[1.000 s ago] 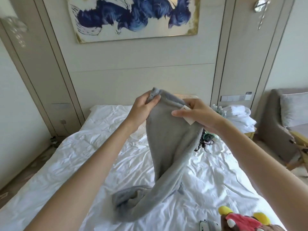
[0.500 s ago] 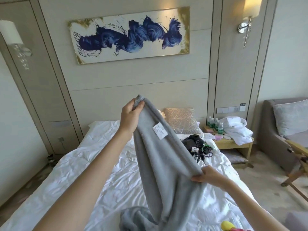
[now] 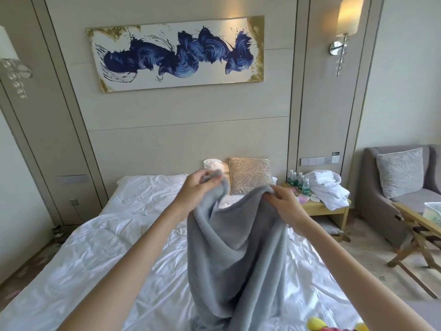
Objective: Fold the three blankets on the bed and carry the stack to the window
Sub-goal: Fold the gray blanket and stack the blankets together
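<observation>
Blue abstract painting (image 3: 177, 54) between lit wall sconces (image 3: 344, 32), grey armchair (image 3: 403, 187).

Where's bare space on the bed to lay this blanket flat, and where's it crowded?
Free: the left half of the white bed, between its left edge and the grey blanket held up by the left hand and right hand. Crowded: the nightstand with bottles and white towels; a plush toy at the near right corner.

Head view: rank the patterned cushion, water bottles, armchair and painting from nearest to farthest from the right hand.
1. Patterned cushion, just behind the right hand.
2. Water bottles, on the nightstand to its right.
3. Armchair, far right.
4. Painting, high on the back wall.
</observation>
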Demonstrator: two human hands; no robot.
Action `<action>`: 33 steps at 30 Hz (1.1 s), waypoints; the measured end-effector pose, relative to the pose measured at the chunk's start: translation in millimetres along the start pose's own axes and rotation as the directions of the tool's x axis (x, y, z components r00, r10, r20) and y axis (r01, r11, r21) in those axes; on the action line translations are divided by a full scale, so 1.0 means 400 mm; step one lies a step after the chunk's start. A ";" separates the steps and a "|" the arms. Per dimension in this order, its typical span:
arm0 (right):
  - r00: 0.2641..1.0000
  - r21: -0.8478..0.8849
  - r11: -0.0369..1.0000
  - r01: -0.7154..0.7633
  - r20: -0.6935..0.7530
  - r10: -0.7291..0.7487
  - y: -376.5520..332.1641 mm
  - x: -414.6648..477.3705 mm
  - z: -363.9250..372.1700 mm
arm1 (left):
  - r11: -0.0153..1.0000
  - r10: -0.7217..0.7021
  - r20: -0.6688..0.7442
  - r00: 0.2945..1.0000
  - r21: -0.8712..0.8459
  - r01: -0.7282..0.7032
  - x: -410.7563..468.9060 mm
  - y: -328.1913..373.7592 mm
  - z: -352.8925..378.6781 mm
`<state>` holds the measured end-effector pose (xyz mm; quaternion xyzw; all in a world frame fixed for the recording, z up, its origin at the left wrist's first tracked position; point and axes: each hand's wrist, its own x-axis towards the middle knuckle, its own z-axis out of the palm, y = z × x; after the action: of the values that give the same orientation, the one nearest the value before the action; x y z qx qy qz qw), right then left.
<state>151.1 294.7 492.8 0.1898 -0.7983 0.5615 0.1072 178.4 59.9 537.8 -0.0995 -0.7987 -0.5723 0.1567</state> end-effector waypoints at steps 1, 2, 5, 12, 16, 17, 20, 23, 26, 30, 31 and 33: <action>0.998 -0.018 0.998 0.055 0.011 -0.055 -0.042 0.010 0.001 | 1.000 0.011 0.099 0.995 0.016 -0.013 -0.010 0.009 0.015; 0.994 -0.035 0.994 0.104 0.024 -0.103 -0.079 0.017 0.002 | 0.999 0.020 0.180 0.984 0.031 -0.026 -0.018 0.017 0.030; 0.978 -0.058 0.978 0.201 0.069 -0.197 -0.164 0.030 0.002 | 0.989 0.067 0.271 0.960 0.110 -0.100 -0.032 0.036 0.074; 0.982 0.097 0.995 -0.018 0.187 -0.001 -0.109 -0.008 -0.038 | 0.971 0.154 -0.017 0.988 0.189 -0.148 -0.027 0.044 0.098; 0.944 0.019 0.976 -0.219 0.258 0.207 0.001 -0.041 -0.039 | 0.987 0.120 -0.143 0.982 0.127 -0.102 -0.021 0.047 0.097; 0.936 0.005 0.968 -0.251 0.256 0.242 0.029 -0.048 -0.040 | 0.989 0.112 -0.162 0.980 0.113 -0.095 -0.021 0.049 0.093; 0.907 -0.056 0.935 -0.351 0.227 0.354 0.116 -0.078 -0.050 | 0.994 0.107 -0.240 0.965 0.031 -0.103 -0.017 0.054 0.073; 0.891 -0.070 0.911 -0.406 0.191 0.412 0.196 -0.112 -0.066 | 0.996 0.067 -0.377 0.924 -0.025 -0.083 -0.012 0.050 0.044; 0.935 0.058 0.934 -0.352 0.072 0.348 0.209 -0.118 -0.074 | 0.999 0.024 -0.453 0.891 -0.011 -0.032 -0.010 0.016 0.026; 0.989 0.010 0.990 -0.140 -0.038 0.141 0.120 -0.078 -0.054 | 0.998 -0.050 -0.342 0.938 0.023 0.062 -0.016 -0.065 0.034; 0.996 -0.018 0.996 -0.083 -0.029 0.082 0.095 -0.067 -0.044 | 0.997 -0.047 -0.296 0.954 0.043 0.063 -0.023 -0.080 0.039; 0.999 -0.071 0.997 0.020 0.026 -0.018 0.048 -0.050 -0.019 | 0.998 -0.018 -0.167 0.986 0.064 0.029 -0.041 -0.093 0.056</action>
<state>160.6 311.2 471.5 0.2008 -0.8172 0.5291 0.1091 178.0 69.3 492.5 -0.0367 -0.8026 -0.5535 0.2195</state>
